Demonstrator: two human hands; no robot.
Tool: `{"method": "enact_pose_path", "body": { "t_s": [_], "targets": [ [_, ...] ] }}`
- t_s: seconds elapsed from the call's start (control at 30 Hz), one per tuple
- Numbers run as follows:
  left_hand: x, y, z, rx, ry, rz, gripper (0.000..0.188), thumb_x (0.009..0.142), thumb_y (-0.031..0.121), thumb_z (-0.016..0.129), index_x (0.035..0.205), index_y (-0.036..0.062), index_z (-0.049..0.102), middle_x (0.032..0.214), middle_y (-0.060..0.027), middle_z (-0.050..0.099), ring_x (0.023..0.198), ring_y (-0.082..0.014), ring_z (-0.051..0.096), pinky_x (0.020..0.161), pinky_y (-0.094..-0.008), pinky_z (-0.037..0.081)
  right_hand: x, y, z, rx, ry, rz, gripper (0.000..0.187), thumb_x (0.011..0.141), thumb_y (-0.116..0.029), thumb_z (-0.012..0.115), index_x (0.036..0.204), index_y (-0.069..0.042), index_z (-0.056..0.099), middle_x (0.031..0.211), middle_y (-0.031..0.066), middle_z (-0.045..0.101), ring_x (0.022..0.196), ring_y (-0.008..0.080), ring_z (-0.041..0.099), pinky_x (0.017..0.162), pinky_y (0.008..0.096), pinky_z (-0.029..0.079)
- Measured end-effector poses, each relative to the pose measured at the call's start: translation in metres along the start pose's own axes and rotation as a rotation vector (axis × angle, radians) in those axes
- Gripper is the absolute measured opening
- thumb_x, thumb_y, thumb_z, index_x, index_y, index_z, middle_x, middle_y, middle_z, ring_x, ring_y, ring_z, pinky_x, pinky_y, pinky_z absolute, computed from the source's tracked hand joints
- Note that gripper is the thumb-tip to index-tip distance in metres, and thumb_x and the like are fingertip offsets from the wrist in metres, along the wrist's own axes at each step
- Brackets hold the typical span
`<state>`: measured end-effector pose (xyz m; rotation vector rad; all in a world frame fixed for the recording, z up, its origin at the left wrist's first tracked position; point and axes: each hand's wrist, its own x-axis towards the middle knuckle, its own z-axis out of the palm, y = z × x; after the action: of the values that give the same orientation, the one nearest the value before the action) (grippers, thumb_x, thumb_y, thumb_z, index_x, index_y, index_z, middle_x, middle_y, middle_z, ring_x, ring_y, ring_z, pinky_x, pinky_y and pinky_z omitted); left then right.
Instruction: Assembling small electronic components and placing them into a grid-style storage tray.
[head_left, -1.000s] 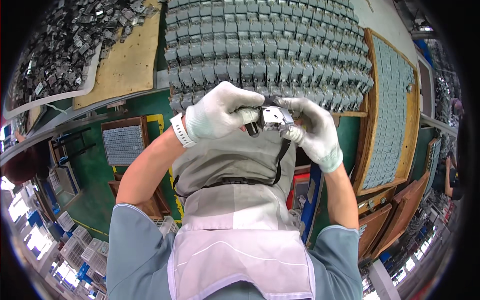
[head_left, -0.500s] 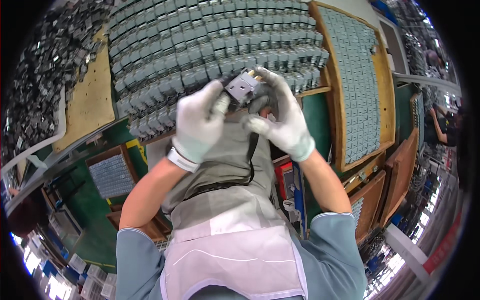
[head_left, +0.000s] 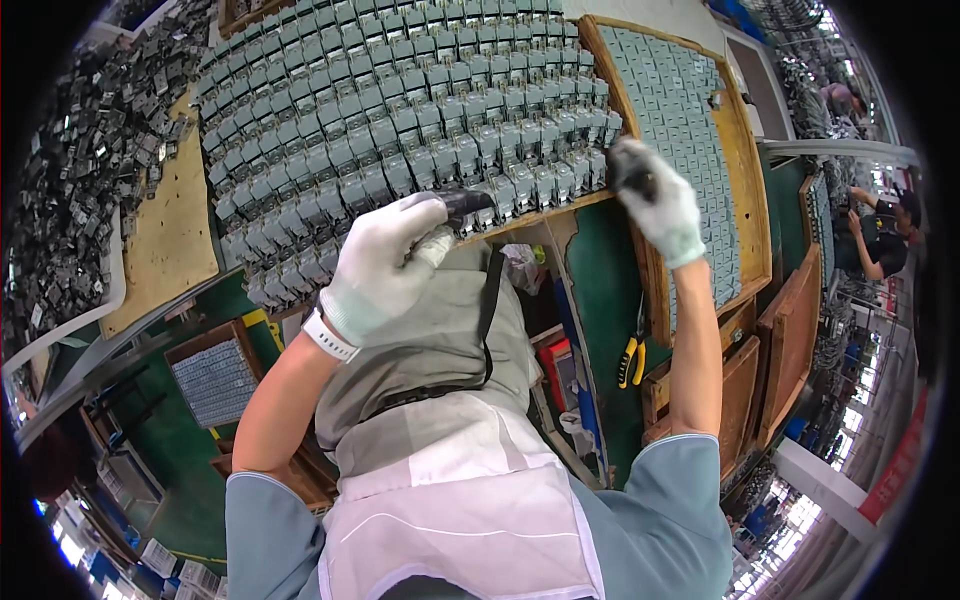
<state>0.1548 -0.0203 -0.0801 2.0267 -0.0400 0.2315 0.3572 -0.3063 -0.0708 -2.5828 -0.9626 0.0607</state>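
Observation:
My left hand (head_left: 388, 255), in a white glove with dark fingertips, hovers at the front edge of the rows of grey blocks (head_left: 430, 125). Its fingers point right, apart from the thumb, and nothing shows between them. My right hand (head_left: 658, 200), gloved the same way, is at the right end of the block rows, over the wooden rim of a tray (head_left: 608, 75). Its fingers are curled and smeared by motion; whether they hold anything cannot be made out.
Loose dark metal parts (head_left: 80, 190) lie heaped at the left beside a tan board (head_left: 170, 225). Yellow-handled pliers (head_left: 632, 362) hang below the right tray. Wooden trays (head_left: 790, 335) stand at right. Another person (head_left: 880, 235) works at far right.
The grey block that was between my hands is no longer seen there. My right hand has moved right, away from my left, to the tray's rim. The view has shifted slightly.

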Motion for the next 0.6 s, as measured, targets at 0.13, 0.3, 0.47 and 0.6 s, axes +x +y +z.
{"method": "enact_pose_path", "body": {
  "t_s": [0.13,0.3,0.47,0.6],
  "targets": [
    [-0.004,0.005,-0.003,-0.027,0.006,0.011,0.011,0.08,0.003,0.061,0.09,-0.0008,0.058,0.083,-0.017,0.056,0.069,-0.0371,0.056,0.062,-0.039,0.045,0.006,-0.002,0.002,-0.007,-0.169,0.028,0.065,0.076,-0.001,0.069,0.136,-0.015,0.051,0.111,0.0105,0.068,0.092,0.026,0.068,0.082,0.0332,0.053],
    [-0.015,-0.006,-0.02,-0.024,0.075,-0.047,0.009,0.079,0.003,0.063,0.081,-0.0023,0.056,0.081,-0.0176,0.056,0.063,-0.0335,0.054,0.057,-0.0362,0.044,0.027,0.022,-0.046,0.148,0.043,0.101,0.063,0.081,-0.006,0.067,0.14,-0.01,0.046,0.098,0.0069,0.067,0.077,0.0132,0.061,0.073,0.0297,0.051],
    [-0.017,-0.008,-0.04,0.058,0.056,-0.035,0.012,0.075,0.001,0.066,0.076,-0.0015,0.054,0.079,-0.0187,0.056,0.061,-0.0341,0.054,0.056,-0.0369,0.044,0.118,0.214,-0.086,0.341,0.291,0.535,0.05,0.082,-0.015,0.067,0.127,0.002,0.058,0.106,0.0088,0.068,0.083,0.0144,0.066,0.069,0.0251,0.052],
    [-0.008,0.004,-0.058,0.158,0.001,-0.035,0.029,0.08,0.005,0.061,0.109,0.0034,0.066,0.08,-0.016,0.056,0.065,-0.0357,0.055,0.059,-0.0404,0.044,0.158,0.356,-0.031,0.501,0.224,0.658,0.026,0.083,-0.03,0.07,0.102,-0.013,0.066,0.083,-0.0001,0.063,0.07,0.0129,0.058,0.062,0.0271,0.049]
  ]
}}
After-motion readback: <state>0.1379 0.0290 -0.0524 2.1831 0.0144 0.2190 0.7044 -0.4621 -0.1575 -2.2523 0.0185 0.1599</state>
